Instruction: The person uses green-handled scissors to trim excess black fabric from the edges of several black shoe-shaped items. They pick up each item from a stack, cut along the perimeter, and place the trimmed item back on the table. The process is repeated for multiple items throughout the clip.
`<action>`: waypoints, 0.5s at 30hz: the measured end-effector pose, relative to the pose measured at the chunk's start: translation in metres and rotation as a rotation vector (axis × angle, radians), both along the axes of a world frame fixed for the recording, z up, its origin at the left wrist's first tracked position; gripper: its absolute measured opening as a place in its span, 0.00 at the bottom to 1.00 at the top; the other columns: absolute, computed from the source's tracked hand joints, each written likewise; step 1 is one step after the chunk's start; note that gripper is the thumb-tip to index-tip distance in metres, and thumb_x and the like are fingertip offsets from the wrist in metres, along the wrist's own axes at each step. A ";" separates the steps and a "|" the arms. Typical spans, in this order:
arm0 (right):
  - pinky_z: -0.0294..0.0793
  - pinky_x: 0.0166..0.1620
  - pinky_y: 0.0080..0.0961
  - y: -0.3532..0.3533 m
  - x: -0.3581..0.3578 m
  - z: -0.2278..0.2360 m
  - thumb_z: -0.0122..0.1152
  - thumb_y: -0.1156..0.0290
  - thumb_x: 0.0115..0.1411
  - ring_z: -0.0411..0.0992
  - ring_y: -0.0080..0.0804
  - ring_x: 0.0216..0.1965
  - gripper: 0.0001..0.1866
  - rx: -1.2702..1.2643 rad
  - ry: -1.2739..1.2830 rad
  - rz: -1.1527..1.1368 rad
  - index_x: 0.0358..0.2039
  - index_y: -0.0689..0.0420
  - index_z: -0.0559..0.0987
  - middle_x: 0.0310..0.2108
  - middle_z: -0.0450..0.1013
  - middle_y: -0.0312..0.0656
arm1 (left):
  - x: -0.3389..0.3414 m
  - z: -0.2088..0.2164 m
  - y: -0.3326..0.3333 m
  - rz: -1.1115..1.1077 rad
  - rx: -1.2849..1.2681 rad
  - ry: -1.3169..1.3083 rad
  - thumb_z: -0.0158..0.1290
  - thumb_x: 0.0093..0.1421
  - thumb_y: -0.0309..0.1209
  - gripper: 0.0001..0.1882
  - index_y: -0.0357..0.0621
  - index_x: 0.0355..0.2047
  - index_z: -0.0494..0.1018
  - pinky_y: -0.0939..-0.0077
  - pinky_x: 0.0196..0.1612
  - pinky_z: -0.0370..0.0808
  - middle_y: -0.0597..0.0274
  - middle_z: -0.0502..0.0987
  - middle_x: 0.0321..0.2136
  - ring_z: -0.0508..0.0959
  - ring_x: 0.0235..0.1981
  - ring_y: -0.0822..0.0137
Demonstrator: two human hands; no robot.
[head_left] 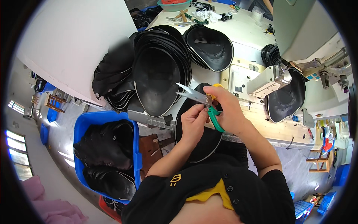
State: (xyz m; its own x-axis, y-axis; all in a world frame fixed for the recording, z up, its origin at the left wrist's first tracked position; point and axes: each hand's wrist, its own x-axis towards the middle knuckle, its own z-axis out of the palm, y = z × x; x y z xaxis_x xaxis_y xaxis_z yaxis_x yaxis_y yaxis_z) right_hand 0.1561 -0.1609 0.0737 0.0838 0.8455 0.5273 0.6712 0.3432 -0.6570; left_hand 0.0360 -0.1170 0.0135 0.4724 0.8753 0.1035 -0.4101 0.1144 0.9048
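My right hand [228,109] is closed around scissors [201,98] with a green and a yellow handle loop. Their blades stand apart and point to the left. Close beside the pivot, my left hand [193,122] has its fingers pinched together; whatever is between them is too small to make out. Beneath both hands lies a black, rounded, shell-like piece [206,143] with a pale edge line, at the table's front edge and partly hidden by the hands. To the left, a tall nested stack of similar black pieces [156,82] reaches near the blade tips.
A smaller stack [209,46] of black pieces sits farther back. On the right is a sewing machine [270,80], with another black piece [286,97] by it. A blue bin [80,149] of black pieces stands at lower left. Hammers [183,16] lie at the back.
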 end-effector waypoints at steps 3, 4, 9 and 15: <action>0.68 0.28 0.20 0.002 -0.002 -0.002 0.59 0.84 0.45 0.67 0.23 0.24 0.27 -0.114 0.332 -0.051 0.48 0.57 0.66 0.26 0.68 0.38 | 0.000 -0.010 0.004 -0.029 0.067 -0.025 0.48 0.58 0.20 0.05 0.33 0.30 0.74 0.87 0.25 0.66 0.68 0.71 0.23 0.70 0.22 0.80; 0.67 0.27 0.19 0.005 -0.004 -0.004 0.58 0.84 0.46 0.66 0.22 0.23 0.26 -0.156 0.539 -0.077 0.49 0.57 0.66 0.25 0.68 0.37 | 0.001 -0.011 0.004 -0.025 0.047 -0.061 0.47 0.58 0.20 0.05 0.34 0.31 0.74 0.87 0.25 0.67 0.67 0.72 0.23 0.70 0.21 0.79; 0.67 0.29 0.14 0.009 0.002 -0.015 0.56 0.86 0.47 0.65 0.18 0.26 0.26 -0.263 1.051 -0.079 0.49 0.56 0.68 0.28 0.68 0.35 | 0.005 -0.022 0.002 -0.023 -0.130 -0.121 0.47 0.59 0.23 0.06 0.34 0.34 0.72 0.84 0.27 0.69 0.62 0.75 0.25 0.73 0.22 0.74; 0.66 0.30 0.11 -0.002 0.001 -0.025 0.58 0.85 0.48 0.66 0.16 0.27 0.27 -0.277 0.809 -0.114 0.50 0.55 0.68 0.28 0.68 0.34 | 0.001 -0.021 0.002 -0.090 -0.191 -0.005 0.50 0.59 0.27 0.07 0.36 0.33 0.74 0.84 0.26 0.71 0.63 0.76 0.24 0.74 0.22 0.75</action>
